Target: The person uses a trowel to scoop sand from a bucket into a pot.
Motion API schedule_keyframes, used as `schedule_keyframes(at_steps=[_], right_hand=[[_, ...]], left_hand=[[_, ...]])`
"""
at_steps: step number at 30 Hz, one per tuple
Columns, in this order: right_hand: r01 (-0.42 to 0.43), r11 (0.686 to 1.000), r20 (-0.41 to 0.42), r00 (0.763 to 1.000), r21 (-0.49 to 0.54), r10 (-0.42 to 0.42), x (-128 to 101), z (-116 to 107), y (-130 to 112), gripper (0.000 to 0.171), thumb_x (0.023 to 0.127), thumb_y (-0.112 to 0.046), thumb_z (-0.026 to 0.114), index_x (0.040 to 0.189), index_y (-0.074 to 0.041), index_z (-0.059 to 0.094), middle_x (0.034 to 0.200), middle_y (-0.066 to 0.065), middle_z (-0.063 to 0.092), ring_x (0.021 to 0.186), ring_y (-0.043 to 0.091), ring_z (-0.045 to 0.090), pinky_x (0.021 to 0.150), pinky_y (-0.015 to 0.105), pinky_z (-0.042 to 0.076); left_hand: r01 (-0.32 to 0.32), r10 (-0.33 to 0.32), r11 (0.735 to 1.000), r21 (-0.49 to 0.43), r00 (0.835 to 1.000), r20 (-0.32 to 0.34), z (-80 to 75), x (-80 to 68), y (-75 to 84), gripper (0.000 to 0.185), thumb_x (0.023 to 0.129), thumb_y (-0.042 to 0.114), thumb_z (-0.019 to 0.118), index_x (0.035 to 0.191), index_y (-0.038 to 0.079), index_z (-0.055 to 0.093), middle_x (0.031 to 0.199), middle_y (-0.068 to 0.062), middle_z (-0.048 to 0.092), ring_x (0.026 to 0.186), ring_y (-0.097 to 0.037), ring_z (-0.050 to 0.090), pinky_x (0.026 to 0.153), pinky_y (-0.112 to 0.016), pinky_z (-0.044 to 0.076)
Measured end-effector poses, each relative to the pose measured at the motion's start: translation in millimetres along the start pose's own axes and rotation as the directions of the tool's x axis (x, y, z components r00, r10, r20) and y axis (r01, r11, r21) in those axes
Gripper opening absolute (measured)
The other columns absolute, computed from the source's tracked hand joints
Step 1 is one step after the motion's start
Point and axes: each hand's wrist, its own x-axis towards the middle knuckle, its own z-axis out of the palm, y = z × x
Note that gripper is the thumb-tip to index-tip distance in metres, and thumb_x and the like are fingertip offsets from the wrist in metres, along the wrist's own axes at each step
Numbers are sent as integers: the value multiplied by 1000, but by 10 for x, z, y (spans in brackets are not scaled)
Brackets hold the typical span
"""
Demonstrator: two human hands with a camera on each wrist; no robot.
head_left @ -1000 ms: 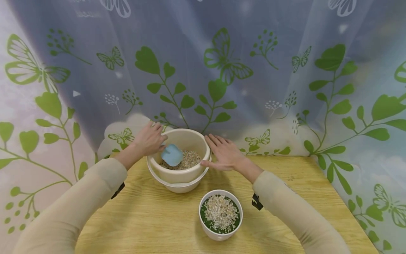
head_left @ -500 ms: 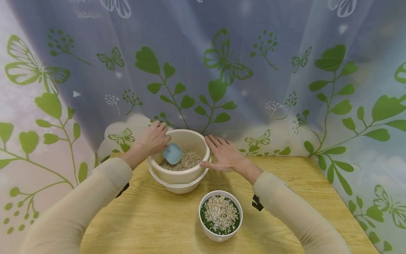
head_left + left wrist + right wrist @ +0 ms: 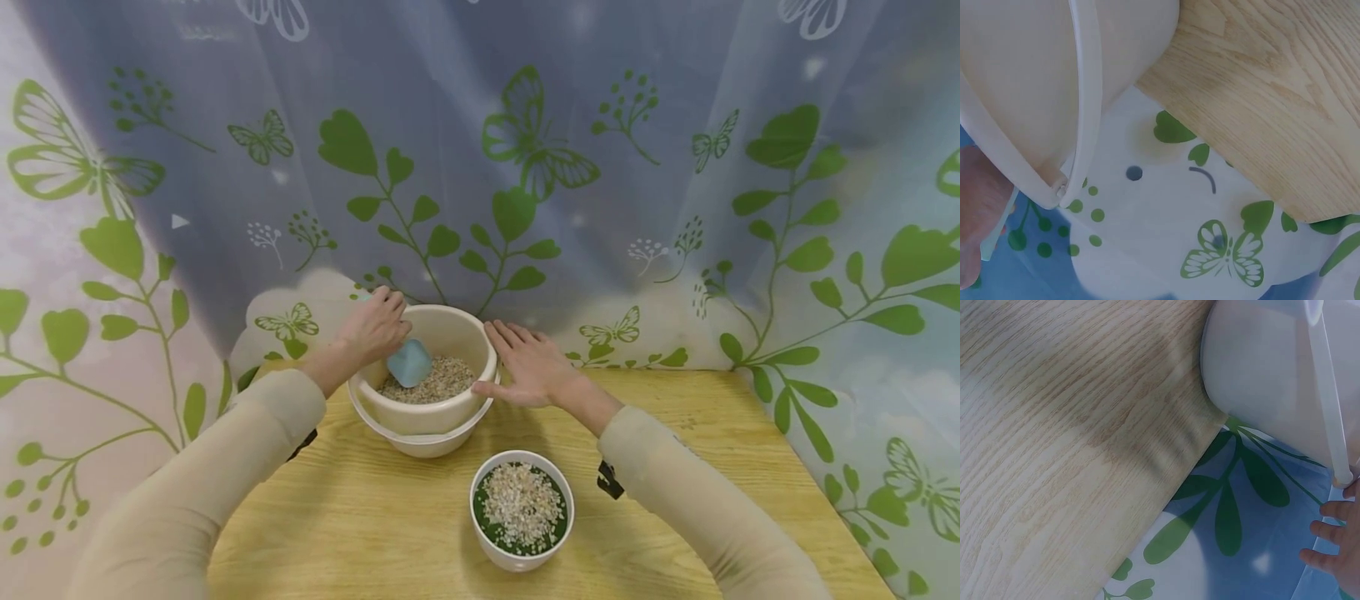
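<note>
A cream bucket (image 3: 425,413) holds tan grainy gravel (image 3: 444,382) in the head view. My left hand (image 3: 377,325) grips the handle of a light blue scoop (image 3: 410,364) over the bucket's left rim. The scoop's head tilts down into the bucket, its edge at the gravel. On the opposite side, my right hand (image 3: 531,367) lies with straight fingers against the bucket's rim, thumb toward the front. Part of the left hand (image 3: 982,212) shows at the left wrist view's edge, and the right fingers (image 3: 1332,532) show beside the bucket in the right wrist view.
A white pot (image 3: 517,558) with pale gravel over a green layer stands nearer me, right of the bucket. The bucket's white bail (image 3: 427,435) hangs down in front. Behind the wooden table (image 3: 360,517) rises a curtain (image 3: 450,167) printed with leaves and butterflies.
My left hand has moved a little to the right, over the bucket's rim, and the scoop has tilted slightly with it. My right hand and the pot stay in place.
</note>
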Motion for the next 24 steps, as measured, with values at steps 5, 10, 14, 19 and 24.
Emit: schedule_keyframes(at_steps=[5,10,14,19,24], right_hand=[[-2,1000,2,1000,-6,2,3,0,2,137,72,-104,-8,170,-9,9,176,18,21,162,40,28,127,60,33],[-4,1000,10,1000,-6,5,7,2,1,137,72,-104,-7,170,-10,7,176,18,20,162,40,28,127,61,33],[-5,1000,11,1000,-9,5,8,9,2,138,71,-104,-9,170,-9,6,176,18,21,162,40,28,127,61,33],[-6,1000,6,1000,-7,6,4,13,3,138,72,-104,-9,170,-9,7,176,17,23,161,40,29,127,61,33],[0,1000,1,1000,-3,0,6,19,-5,136,73,-103,-7,170,-9,8,176,17,23,161,41,30,127,61,33]], left_hand=[[-28,28,1000,9,1000,6,10,45,30,25,107,33,56,91,15,62,92,-6,61,88,-23,47,85,-38,41],[-23,23,1000,-5,1000,15,36,67,62,29,107,39,55,92,15,62,93,-6,61,89,-24,47,86,-38,42],[-25,26,999,-30,1000,7,36,44,95,32,107,44,54,94,15,63,97,-7,65,94,-24,52,85,-37,42],[-19,18,999,-32,999,-39,46,41,140,34,106,46,54,92,16,64,97,-7,66,92,-23,53,82,-35,41],[15,-16,995,-96,1000,-18,75,44,189,35,103,52,59,94,19,68,97,-5,66,92,-23,53,86,-37,43]])
